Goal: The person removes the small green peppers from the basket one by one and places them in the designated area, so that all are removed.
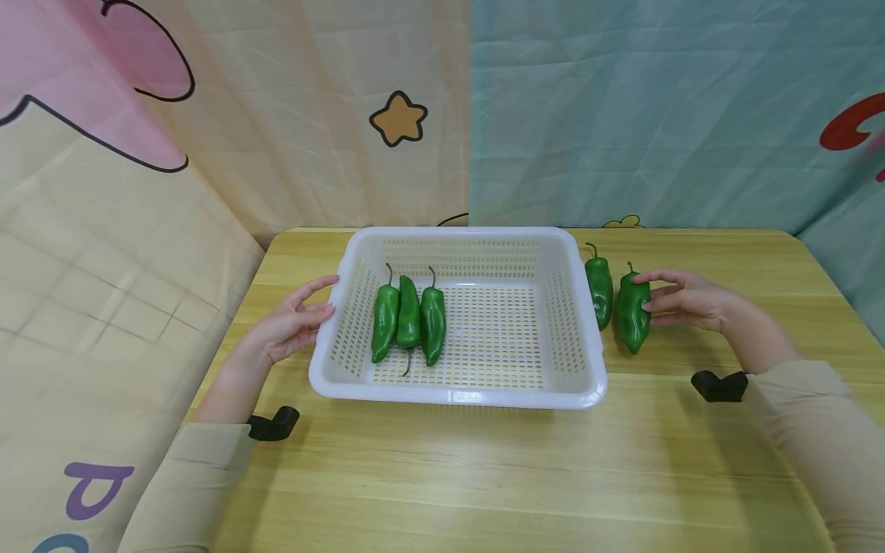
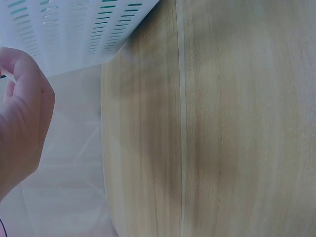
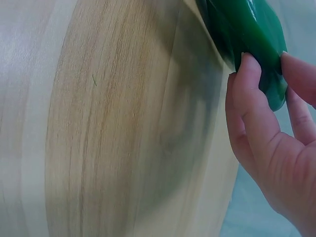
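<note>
On the table, a white plastic basket (image 1: 456,397) holds three green peppers (image 1: 433,322) lying side by side in its left half. My left hand (image 1: 290,322) touches the basket's left rim with its fingertips, the fingers spread; in the left wrist view that hand (image 2: 24,103) is partly cut off beside the basket wall (image 2: 74,39). To the right of the basket, my right hand (image 1: 691,302) pinches a green pepper (image 1: 631,315) from its right side. The right wrist view has thumb and fingers on either side of this pepper (image 3: 252,34). Another green pepper (image 1: 598,292) lies against the basket's right side.
The wooden table (image 1: 442,476) reaches back to a patterned curtain (image 1: 311,115). More curtain (image 1: 104,322) hangs along the left edge. A black wrist mount (image 1: 273,424) sticks out at the left wrist, and another black mount (image 1: 719,385) at the right.
</note>
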The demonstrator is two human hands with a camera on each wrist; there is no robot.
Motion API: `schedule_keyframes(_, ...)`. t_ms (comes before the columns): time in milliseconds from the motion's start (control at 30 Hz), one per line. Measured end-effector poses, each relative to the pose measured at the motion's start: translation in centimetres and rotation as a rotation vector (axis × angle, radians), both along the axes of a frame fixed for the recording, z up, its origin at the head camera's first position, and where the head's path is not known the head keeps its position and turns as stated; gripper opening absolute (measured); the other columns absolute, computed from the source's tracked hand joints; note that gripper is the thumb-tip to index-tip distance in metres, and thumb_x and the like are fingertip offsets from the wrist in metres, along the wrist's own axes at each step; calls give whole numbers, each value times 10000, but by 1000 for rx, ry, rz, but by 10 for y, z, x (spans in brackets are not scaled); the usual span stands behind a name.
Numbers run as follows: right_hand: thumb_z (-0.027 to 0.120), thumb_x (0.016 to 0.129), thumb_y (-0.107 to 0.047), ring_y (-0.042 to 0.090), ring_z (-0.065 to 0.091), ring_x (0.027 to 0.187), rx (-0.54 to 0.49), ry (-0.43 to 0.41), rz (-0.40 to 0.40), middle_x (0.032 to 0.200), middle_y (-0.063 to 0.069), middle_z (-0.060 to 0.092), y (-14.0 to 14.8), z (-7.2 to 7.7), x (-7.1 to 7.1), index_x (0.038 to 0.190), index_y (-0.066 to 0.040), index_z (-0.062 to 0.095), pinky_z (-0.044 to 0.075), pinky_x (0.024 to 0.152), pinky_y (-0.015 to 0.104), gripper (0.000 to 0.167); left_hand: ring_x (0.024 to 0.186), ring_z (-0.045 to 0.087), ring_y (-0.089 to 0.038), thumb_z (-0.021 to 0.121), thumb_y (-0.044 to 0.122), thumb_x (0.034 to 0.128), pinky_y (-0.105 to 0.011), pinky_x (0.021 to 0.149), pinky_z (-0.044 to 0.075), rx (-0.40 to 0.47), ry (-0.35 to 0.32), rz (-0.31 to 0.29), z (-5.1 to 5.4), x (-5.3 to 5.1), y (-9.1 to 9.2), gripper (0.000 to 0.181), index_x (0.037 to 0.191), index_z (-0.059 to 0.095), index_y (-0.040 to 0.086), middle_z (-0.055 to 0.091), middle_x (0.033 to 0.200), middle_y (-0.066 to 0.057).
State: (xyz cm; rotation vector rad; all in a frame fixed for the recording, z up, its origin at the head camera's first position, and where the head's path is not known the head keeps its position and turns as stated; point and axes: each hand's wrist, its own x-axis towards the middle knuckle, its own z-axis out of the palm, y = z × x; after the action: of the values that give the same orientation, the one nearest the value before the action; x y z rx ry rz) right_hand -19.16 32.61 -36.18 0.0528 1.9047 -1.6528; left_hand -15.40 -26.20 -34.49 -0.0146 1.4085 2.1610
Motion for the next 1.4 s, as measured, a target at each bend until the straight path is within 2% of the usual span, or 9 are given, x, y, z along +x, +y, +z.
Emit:
schedule_keyframes(933,572,875,64,138,624,855,-5,-13,-42,986,-19,548,7,-18,-21,972,-345,614,550,787,330,422,874,657,-204,436,-56,952,-325,709,570,11,-4,5,-1,0,0,420,1272,405,214,660,938,-82)
schedule_keyframes(1200,569,891,39,114,624,839,17,-5,-41,954,-63,569,4,-18,-25,955,-370,613,552,765,304,416,891,657,-217,427,-65,953,-343,715,569,23,-6,-2,-2,-1,0,431,1284,390,209,664,955,-90)
schedule_keyframes(1400,560,886,58,101,621,837,-7,-7,-56,928,-87,584,2,-18,-27,931,-374,632,548,769,292,440,896,655,-212,441,-59,949,-347,728,566,15,-6,-1,-2,-1,0,438,1287,386,214,662,958,-84)
